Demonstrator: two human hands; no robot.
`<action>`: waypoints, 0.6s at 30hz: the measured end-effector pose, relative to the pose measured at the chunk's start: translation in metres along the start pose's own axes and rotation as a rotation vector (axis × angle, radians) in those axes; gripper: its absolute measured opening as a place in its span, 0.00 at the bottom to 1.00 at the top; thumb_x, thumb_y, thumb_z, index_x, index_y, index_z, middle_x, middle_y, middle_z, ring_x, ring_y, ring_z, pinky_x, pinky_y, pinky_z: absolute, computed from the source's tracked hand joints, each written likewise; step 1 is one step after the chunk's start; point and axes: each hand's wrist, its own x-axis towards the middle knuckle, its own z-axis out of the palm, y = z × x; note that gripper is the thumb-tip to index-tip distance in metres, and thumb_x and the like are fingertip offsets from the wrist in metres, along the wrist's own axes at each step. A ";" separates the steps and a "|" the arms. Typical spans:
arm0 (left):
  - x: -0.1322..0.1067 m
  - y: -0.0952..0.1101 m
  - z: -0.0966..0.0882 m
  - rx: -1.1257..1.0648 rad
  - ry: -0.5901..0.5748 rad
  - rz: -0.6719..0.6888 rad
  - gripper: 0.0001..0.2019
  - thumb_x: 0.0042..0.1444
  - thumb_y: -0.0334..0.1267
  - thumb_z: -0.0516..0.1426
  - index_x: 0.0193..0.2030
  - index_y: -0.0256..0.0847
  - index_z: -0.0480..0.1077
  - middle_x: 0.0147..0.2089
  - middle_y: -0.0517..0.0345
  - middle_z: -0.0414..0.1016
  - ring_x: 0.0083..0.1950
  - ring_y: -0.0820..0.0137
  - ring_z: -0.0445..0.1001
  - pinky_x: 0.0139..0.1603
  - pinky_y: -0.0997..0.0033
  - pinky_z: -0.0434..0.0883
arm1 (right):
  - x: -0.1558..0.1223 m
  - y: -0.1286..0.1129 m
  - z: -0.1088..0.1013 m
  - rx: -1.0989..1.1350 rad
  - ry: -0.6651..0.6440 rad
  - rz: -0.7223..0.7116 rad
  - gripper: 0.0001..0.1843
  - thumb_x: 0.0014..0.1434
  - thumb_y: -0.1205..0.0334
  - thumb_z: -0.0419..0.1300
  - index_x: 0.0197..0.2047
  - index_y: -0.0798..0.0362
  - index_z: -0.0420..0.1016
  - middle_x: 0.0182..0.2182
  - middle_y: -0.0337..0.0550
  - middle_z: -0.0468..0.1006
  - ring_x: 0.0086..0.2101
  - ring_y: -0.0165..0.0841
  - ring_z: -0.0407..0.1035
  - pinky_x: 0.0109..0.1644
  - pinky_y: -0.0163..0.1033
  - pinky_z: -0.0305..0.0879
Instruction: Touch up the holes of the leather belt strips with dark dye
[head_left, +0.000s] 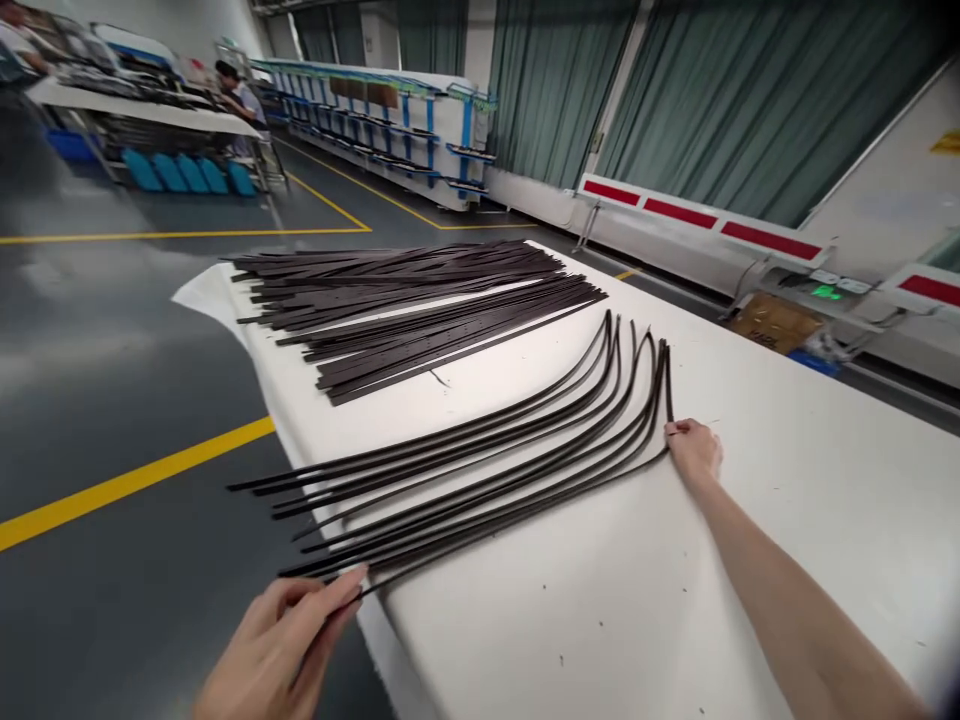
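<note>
My left hand (289,640) pinches the near end of a long thin black strip (525,519) at the table's left edge. At the other end my right hand (694,450) holds the same strip, fingers closed at its bend, where the tip turns upward. Beside it, several similar curved black strips (480,489) lie roughly parallel, their bent tips pointing to the far side and their straight ends sticking out past the table edge. Farther back, flat dark strips (450,335) are heaped in two bunches.
The white-covered table (787,480) carries small dark scraps. Curtains, a red-and-white bench (697,215) and a cardboard box (772,322) stand beyond it. A long rack (390,125) with blue fittings is behind. Two people are near another table (150,105) at far left; yellow lines mark the floor.
</note>
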 end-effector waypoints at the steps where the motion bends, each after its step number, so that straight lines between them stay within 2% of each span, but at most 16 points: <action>1: 0.004 0.002 -0.002 0.021 -0.033 -0.014 0.15 0.65 0.40 0.52 0.56 0.53 0.69 0.38 0.58 0.73 0.35 0.69 0.75 0.31 0.74 0.74 | 0.001 0.001 0.000 0.019 0.011 0.003 0.16 0.64 0.52 0.57 0.49 0.56 0.71 0.45 0.45 0.75 0.44 0.35 0.71 0.50 0.47 0.69; 6: 0.015 0.016 -0.009 0.025 -0.038 0.040 0.13 0.66 0.39 0.51 0.53 0.44 0.70 0.39 0.54 0.71 0.39 0.69 0.74 0.34 0.76 0.72 | 0.007 0.005 0.003 0.086 0.056 0.031 0.16 0.62 0.51 0.59 0.43 0.56 0.74 0.40 0.43 0.77 0.42 0.34 0.72 0.50 0.48 0.67; 12: 0.018 0.020 -0.011 0.037 -0.049 0.061 0.09 0.65 0.37 0.52 0.50 0.46 0.70 0.41 0.56 0.71 0.42 0.68 0.73 0.39 0.74 0.72 | 0.008 0.009 0.006 0.149 0.096 0.044 0.15 0.60 0.52 0.61 0.41 0.55 0.75 0.36 0.43 0.77 0.42 0.35 0.71 0.51 0.47 0.66; 18: 0.017 0.025 -0.011 0.027 -0.031 0.066 0.08 0.65 0.36 0.53 0.48 0.45 0.71 0.40 0.56 0.71 0.41 0.69 0.73 0.38 0.72 0.73 | 0.003 0.011 0.005 0.204 0.148 0.113 0.13 0.64 0.52 0.57 0.43 0.53 0.75 0.39 0.44 0.77 0.43 0.34 0.71 0.52 0.46 0.67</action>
